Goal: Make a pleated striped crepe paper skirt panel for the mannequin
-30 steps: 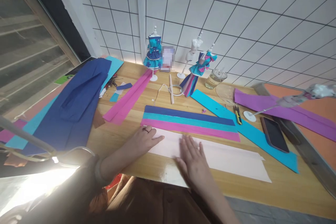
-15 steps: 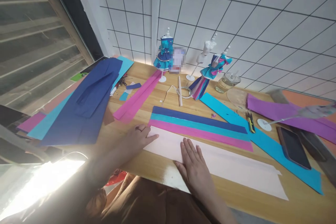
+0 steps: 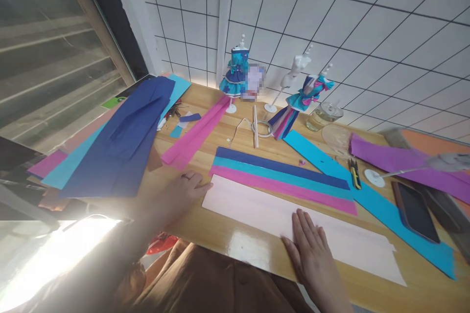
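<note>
Hands empty: right hand (image 3: pixel 312 247) flat, slid rightward on pale strip (image 3: pixel 253 206); left hand (image 3: pixel 186 187) half-curled, perhaps now clear.

White grid-lined wall (image 3: pixel 352 34) behind wooden table (image 3: pixel 207 227); slatted panel (image 3: pixel 47 34) far left, bright glare (image 3: pixel 73 249) below.

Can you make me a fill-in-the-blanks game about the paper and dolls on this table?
1. The hand lying flat on the pale strip is the person's own ____ hand.
2. The light blue stripe lies between the dark blue stripe and a ____ stripe.
3. The dark, flat thing lying partly on the bright blue strip is a ____.
4. Of the three mannequins by the wall, the ____ one is bare.

Missing words: right; pink; phone; middle.
</note>
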A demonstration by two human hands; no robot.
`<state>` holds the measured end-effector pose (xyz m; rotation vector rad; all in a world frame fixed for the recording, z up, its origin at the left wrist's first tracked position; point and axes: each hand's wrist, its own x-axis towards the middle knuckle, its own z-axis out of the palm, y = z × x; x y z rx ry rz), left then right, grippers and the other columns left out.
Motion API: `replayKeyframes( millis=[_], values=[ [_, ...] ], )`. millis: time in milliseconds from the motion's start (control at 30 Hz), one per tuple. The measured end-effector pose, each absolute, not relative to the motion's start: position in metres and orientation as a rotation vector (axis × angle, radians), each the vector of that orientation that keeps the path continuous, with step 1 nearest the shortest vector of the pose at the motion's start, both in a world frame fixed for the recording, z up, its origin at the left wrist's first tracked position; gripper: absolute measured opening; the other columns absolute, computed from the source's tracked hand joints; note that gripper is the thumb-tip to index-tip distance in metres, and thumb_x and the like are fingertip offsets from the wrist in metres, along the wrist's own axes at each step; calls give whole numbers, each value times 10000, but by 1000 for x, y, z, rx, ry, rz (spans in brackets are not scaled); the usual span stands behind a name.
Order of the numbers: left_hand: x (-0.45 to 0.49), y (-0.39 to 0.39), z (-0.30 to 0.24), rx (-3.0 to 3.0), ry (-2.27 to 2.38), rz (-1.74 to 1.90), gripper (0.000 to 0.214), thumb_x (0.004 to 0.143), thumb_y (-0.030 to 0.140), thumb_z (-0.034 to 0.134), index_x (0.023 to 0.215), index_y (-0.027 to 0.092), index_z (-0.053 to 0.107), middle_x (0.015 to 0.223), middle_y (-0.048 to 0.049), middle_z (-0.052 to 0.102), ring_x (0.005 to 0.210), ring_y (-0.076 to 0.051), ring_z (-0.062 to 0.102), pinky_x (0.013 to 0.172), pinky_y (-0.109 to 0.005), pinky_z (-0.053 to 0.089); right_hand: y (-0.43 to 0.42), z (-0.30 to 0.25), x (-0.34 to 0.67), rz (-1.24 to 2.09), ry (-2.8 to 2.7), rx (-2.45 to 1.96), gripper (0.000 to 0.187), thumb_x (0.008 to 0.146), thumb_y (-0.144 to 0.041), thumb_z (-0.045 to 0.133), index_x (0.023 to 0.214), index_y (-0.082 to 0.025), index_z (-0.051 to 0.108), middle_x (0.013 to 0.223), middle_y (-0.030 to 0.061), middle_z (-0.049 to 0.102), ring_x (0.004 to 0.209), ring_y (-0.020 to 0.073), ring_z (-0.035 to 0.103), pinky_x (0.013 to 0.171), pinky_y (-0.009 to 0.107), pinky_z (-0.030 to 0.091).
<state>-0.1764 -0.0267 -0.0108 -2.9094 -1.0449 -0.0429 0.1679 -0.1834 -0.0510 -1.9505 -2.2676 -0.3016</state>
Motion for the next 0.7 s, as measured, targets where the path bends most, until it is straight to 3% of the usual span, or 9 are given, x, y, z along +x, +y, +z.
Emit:
replayKeyframes(
  millis=[233,333,467,600,700],
  values=[
    [-173,-31,-11,-2940,-1185,-73,378,793,75,433,1132,212,532,899,-81,510,863,-202,477,765,-326,409,-197,-55,193,-354,-2204,-2105,613,870,-512,259,1303,-89,361,1338,200,396,1271,318,293,962,537,295],
    [-166,-32,-5,-2926,-1277,-68,350,785,67,427,1082,202,553,892,-81,518,855,-200,493,757,-327,418,-200,-55,200,-394,-2151,-2142,601,876,-498,256,1299,-85,360,1324,208,412,1264,320,305,953,542,300],
    [-141,-38,-3,-2797,-1373,-279,392,797,71,398,1166,155,502,1030,-123,536,943,-231,500,803,-377,425,-199,-53,199,-392,-2128,-2137,603,873,-496,276,1318,-94,332,1323,205,414,1268,317,300,955,546,297],
    [-105,-53,-16,-2863,-1045,-500,336,878,181,367,1179,110,499,1171,-119,537,1131,-230,437,983,-385,336,-198,-50,196,-345,-2130,-2141,585,874,-464,316,1325,-93,323,1333,200,404,1280,299,281,978,532,281],
    [-89,-62,-29,-2935,-879,-457,433,877,358,399,1230,114,457,1302,-100,458,1252,-242,327,1032,-386,293,-200,-49,200,-326,-2092,-2181,569,876,-442,331,1324,-91,327,1341,193,395,1289,287,266,990,527,269]
  ],
)
